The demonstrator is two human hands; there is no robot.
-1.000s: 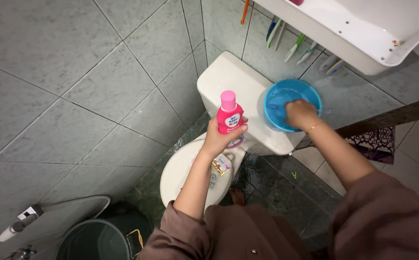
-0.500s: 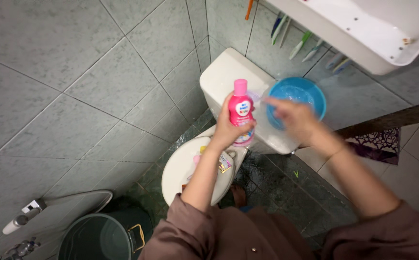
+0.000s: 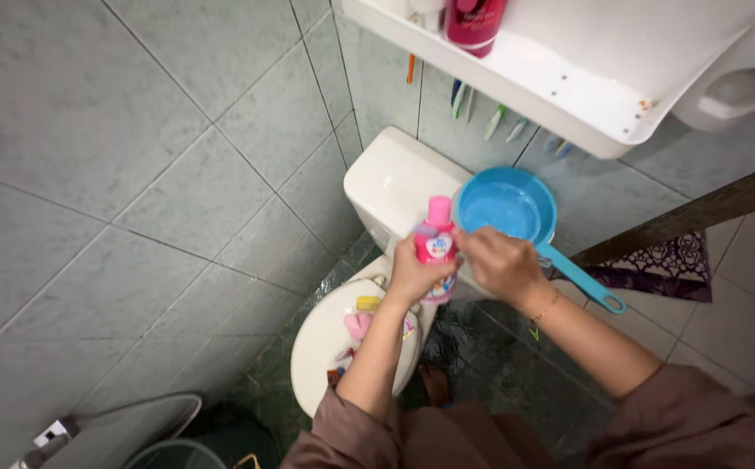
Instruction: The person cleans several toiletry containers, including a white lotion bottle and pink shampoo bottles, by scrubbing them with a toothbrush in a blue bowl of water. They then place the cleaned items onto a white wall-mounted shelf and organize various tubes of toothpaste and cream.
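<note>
**Two hands on a pink bottle over the toilet**

Bathroom, grey-green tiled walls [image 3: 134, 156], dark wet-looking floor tiles [image 3: 499, 347]. White toilet tank [image 3: 390, 182] in the corner, closed toilet lid [image 3: 334, 334] below it with a few small colourful items on top, too small to tell. Blue dipper [image 3: 506, 207] with a long blue handle sits on the tank lid, right side. White wall shelf [image 3: 568, 61] overhead, a dark pink container [image 3: 474, 22] on it; toothbrushes [image 3: 494, 122] hang under the shelf against the wall. Patterned purple mat [image 3: 664, 265] on the floor at right.

Left hand [image 3: 414, 276] curled around the lower body of the pink bottle [image 3: 436, 247], holding it upright in front of the tank, just beside the dipper. Bottle has a lighter pink cap [image 3: 439, 210] on top. Right hand [image 3: 497, 260] closed loosely, fingers reaching to the bottle's upper part; touching it by the look, exact grip cannot be told. Thin bracelet [image 3: 544, 308] on the right wrist. Brown sleeves [image 3: 681, 417] at the frame bottom.
</note>
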